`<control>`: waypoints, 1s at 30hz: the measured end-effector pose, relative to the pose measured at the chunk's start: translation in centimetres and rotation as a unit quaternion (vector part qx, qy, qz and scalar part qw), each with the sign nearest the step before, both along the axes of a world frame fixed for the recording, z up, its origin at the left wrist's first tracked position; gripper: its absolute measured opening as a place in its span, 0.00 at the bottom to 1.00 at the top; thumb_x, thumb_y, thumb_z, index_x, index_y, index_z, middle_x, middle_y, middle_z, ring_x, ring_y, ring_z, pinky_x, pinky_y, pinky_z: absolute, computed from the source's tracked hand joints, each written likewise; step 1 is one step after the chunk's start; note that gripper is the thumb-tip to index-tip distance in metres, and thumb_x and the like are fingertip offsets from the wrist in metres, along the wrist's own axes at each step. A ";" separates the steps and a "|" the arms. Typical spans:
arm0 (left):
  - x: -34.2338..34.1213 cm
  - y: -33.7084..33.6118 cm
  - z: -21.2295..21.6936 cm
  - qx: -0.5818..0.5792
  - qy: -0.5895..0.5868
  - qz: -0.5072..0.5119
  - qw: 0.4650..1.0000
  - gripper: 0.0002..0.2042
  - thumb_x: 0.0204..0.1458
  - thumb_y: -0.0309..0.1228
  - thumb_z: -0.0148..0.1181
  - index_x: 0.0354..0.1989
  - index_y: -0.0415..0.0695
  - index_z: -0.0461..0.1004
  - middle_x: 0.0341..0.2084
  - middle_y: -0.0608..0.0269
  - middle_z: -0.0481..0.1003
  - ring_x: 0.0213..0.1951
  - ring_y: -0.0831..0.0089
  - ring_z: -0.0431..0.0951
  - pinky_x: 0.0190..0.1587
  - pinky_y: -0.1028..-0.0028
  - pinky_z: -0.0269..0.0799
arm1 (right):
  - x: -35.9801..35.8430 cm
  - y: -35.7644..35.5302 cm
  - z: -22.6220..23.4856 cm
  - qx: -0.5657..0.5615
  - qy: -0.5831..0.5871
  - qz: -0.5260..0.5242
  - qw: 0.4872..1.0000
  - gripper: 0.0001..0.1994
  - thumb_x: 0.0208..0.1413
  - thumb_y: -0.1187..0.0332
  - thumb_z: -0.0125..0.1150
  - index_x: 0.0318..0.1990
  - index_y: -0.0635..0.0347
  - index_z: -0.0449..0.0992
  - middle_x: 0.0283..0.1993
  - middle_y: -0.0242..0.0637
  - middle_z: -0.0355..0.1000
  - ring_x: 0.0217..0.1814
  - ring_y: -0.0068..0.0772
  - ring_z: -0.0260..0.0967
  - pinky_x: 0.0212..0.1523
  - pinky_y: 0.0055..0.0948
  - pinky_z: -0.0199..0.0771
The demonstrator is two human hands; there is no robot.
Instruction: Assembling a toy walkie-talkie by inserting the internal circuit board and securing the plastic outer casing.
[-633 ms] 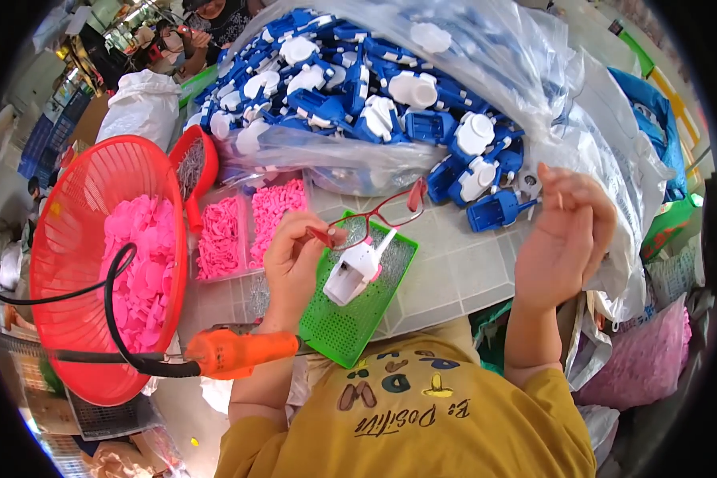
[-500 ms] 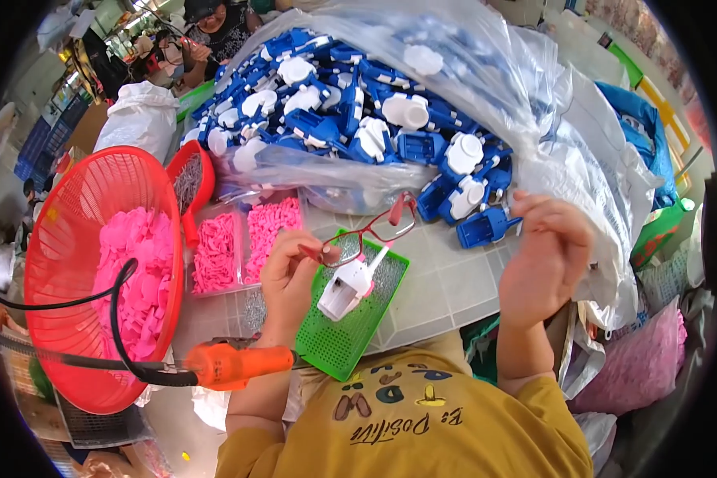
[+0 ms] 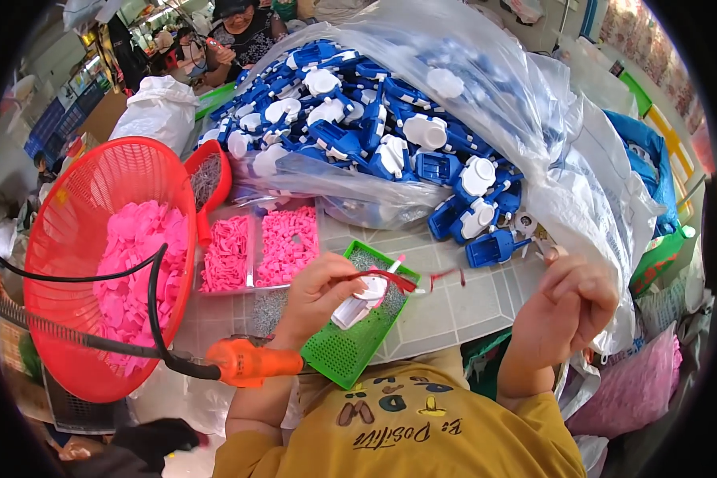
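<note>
My left hand (image 3: 307, 299) pinches a pair of red-framed eyeglasses (image 3: 386, 276) above a green perforated basket (image 3: 345, 345). Under the glasses a white plastic part (image 3: 360, 303) with pink pieces lies on the basket, partly covered by the glasses and my fingers. My right hand (image 3: 562, 311) is raised at the right over the table's edge, its fingers curled together; whether anything small is in them is hidden. Beyond it lies a blue plastic part (image 3: 494, 248). An orange power screwdriver (image 3: 255, 363) on a black cable hangs across my left forearm.
A big clear bag (image 3: 486, 60) spills blue-and-white parts (image 3: 342, 135) over the far table. A red colander (image 3: 52, 239) of pink parts stands at left, near a red scoop (image 3: 223, 179) of metal pins and clear boxes (image 3: 255, 283) of pink pieces. Another person (image 3: 251, 40) sits at the back.
My left hand has moved right with the eyeglasses, which have turned edge-on and dropped lower over the white part. My right hand has come down and slightly right. The view has shifted a little.
</note>
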State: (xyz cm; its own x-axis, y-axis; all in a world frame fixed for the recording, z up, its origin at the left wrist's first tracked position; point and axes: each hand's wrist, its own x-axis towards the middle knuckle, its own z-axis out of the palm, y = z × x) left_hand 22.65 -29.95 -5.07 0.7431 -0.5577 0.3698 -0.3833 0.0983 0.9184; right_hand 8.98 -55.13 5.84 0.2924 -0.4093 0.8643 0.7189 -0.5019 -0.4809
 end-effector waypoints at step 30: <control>-7.3 18.9 5.6 0.021 -0.288 0.763 0.578 0.15 0.63 0.37 0.55 0.36 0.34 0.74 0.22 0.62 0.70 0.25 0.72 0.71 0.28 0.69 0.67 | 3.7 -4.2 -15.6 0.391 0.363 0.377 0.757 0.12 0.73 0.60 0.41 0.49 0.57 0.66 0.32 0.39 0.69 0.27 0.40 0.75 0.28 0.37 0.79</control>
State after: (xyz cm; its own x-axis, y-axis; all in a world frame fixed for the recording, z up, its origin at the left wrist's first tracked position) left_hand 15.33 -11.04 0.53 0.1412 0.5673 0.8113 -0.2380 -0.7761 0.5841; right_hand 12.70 -59.38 -9.76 0.9796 -0.1927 -0.0566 0.0627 0.5610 -0.8254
